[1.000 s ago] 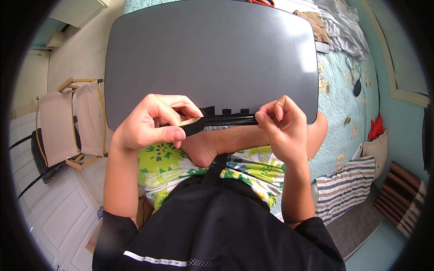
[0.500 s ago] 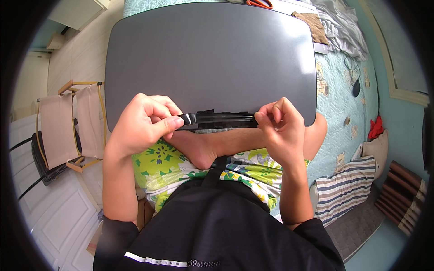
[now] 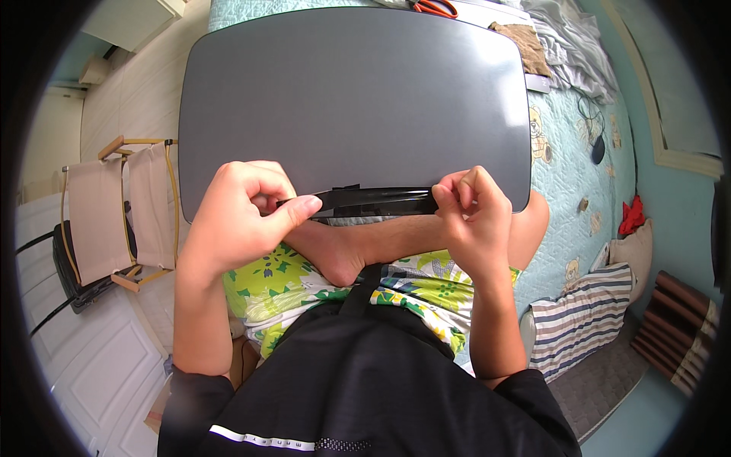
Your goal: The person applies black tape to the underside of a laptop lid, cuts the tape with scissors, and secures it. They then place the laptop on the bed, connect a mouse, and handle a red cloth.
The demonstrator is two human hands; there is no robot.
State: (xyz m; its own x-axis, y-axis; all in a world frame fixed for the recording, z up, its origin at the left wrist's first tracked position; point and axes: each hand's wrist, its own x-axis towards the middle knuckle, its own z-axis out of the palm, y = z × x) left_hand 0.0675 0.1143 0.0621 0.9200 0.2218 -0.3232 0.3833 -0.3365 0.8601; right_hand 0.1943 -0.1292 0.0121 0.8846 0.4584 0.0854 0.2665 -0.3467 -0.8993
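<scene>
A glossy black strip [image 3: 384,198], flexible like tape, stretches between my hands along the near edge of a dark grey tabletop [image 3: 358,99] with rounded corners. My left hand [image 3: 244,217] pinches its left end, thumb on the near side and fingers curled behind. My right hand [image 3: 480,217] pinches the other end between thumb and forefinger, the remaining fingers curled. Part of the strip lies against the table edge, and small black pieces stick up behind it. My fingers hide both ends of the strip.
My crossed leg [image 3: 388,238] lies just under the near table edge. Orange-handled scissors [image 3: 435,7] and a brown cloth [image 3: 521,44] are beyond the far right corner. A folding chair [image 3: 122,209] stands at left; a striped pillow [image 3: 582,320] lies at right on the bed.
My left thumb has slid a little to the right along the strip, and the strip's left end now looks narrower and turned. My right hand has barely moved.
</scene>
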